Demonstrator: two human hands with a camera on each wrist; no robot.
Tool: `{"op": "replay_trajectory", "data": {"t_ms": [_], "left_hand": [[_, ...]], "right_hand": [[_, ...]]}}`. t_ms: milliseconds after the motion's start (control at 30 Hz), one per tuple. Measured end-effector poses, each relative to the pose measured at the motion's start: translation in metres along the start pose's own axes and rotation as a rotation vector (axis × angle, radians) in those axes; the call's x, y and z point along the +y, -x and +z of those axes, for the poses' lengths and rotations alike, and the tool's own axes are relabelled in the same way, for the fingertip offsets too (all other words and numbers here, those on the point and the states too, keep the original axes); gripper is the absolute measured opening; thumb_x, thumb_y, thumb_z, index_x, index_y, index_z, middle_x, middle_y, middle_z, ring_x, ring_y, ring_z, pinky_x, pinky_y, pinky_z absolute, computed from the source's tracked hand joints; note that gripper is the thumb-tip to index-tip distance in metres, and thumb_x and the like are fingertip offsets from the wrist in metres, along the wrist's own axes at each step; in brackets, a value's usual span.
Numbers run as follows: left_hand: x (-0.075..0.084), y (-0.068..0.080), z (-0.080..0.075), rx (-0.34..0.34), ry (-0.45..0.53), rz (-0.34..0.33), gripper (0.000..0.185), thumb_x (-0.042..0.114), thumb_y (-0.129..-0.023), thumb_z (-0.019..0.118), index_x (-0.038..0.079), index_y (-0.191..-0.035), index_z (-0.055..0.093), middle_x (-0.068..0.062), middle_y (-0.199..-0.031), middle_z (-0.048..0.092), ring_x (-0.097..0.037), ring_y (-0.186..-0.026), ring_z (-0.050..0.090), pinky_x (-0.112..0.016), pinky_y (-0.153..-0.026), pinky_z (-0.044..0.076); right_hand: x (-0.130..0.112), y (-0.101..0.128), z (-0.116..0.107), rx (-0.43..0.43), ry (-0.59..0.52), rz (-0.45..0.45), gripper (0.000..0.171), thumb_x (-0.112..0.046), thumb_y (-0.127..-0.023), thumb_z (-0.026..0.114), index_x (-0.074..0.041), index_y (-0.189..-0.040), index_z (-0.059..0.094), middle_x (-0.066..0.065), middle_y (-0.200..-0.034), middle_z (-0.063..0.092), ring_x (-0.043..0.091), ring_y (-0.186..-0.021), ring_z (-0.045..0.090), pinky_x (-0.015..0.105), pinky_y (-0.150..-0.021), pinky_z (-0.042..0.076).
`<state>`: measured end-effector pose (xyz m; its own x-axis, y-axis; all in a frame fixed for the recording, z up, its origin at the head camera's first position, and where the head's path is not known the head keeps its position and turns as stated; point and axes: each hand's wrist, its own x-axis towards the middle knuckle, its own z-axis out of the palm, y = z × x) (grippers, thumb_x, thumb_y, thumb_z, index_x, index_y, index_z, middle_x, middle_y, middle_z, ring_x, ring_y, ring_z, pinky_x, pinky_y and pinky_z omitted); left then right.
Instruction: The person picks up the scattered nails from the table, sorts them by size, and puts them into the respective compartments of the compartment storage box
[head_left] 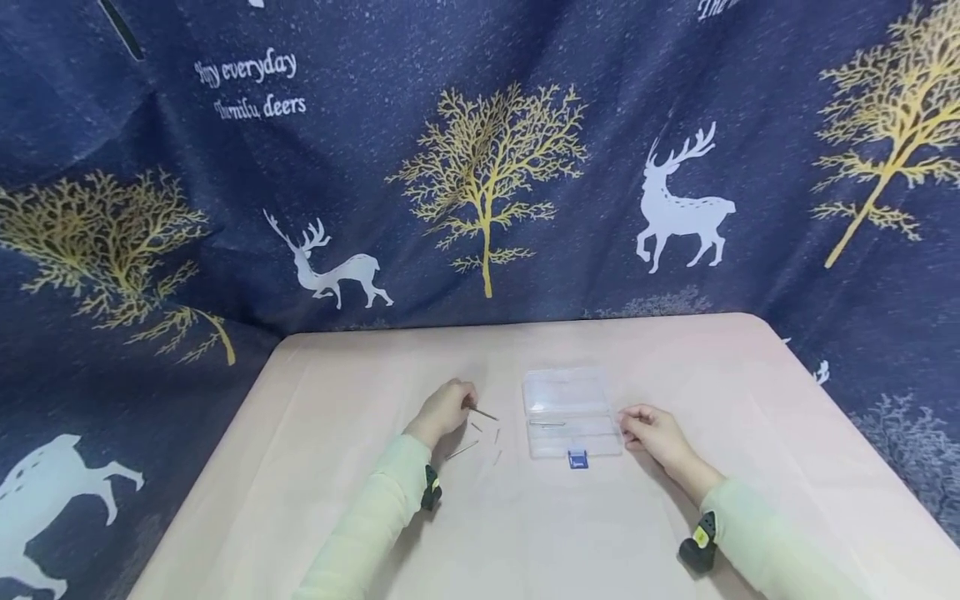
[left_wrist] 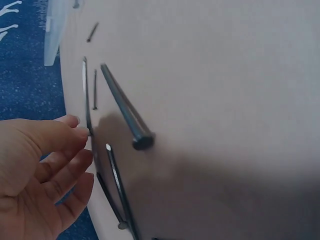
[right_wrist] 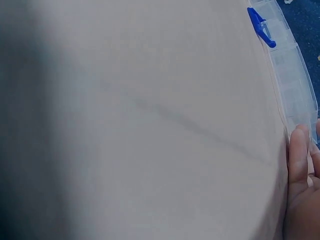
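I count one clear plastic box (head_left: 572, 412) with one blue latch (head_left: 577, 459) on my table. Five loose nails (head_left: 495, 435) lie beside it, one more nail (head_left: 547, 423) sits inside, and my two hands are out.

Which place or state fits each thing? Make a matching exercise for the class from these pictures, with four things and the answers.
Things:
1. left hand
2. right hand
3. clear plastic box
4. blue latch

Places or states:
A. on the box's near edge
B. lies open between the hands
C. pinches a nail
D. touches the box's right side

Pairs: 1-C, 2-D, 3-B, 4-A
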<state>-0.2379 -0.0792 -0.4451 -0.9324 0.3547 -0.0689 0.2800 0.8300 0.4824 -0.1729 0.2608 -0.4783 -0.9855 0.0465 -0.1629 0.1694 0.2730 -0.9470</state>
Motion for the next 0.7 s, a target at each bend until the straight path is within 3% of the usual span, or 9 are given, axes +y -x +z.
{"op": "replay_trajectory", "data": {"t_ms": [167, 333, 700], "left_hand": [[-0.0074, 0.002, 0.0026, 0.009, 0.0, -0.007, 0.017, -0.002, -0.083, 0.063, 0.008, -0.096, 0.067, -0.005, -0.097, 0.062, -0.021, -0.096, 0.062, -0.035, -0.09, 0.052], [-0.0087, -0.0008, 0.0022, 0.016, 0.01, 0.013, 0.01, 0.0, -0.083, 0.065, 0.008, -0.089, 0.067, -0.006, -0.095, 0.063, -0.022, -0.095, 0.062, -0.036, -0.09, 0.052], [-0.0077, -0.0035, 0.0009, 0.016, -0.055, 0.018, 0.004, 0.007, -0.085, 0.066, 0.009, -0.082, 0.066, -0.004, -0.092, 0.064, -0.021, -0.094, 0.061, -0.037, -0.092, 0.051]], "right_hand": [[0.0039, -0.0011, 0.0044, 0.012, 0.017, 0.014, 0.034, -0.01, -0.094, 0.055, 0.016, -0.115, 0.053, -0.002, -0.078, 0.062, 0.005, -0.065, 0.057, 0.02, -0.061, 0.055], [0.0043, -0.0015, 0.0016, 0.014, 0.027, 0.015, 0.036, -0.013, -0.094, 0.056, 0.015, -0.117, 0.053, -0.001, -0.079, 0.062, 0.006, -0.066, 0.058, 0.02, -0.061, 0.055], [0.002, -0.0003, -0.0047, -0.064, 0.043, -0.031, 0.037, -0.008, -0.093, 0.054, 0.015, -0.121, 0.05, 0.015, -0.101, 0.065, 0.005, -0.072, 0.06, 0.02, -0.066, 0.056]]}}
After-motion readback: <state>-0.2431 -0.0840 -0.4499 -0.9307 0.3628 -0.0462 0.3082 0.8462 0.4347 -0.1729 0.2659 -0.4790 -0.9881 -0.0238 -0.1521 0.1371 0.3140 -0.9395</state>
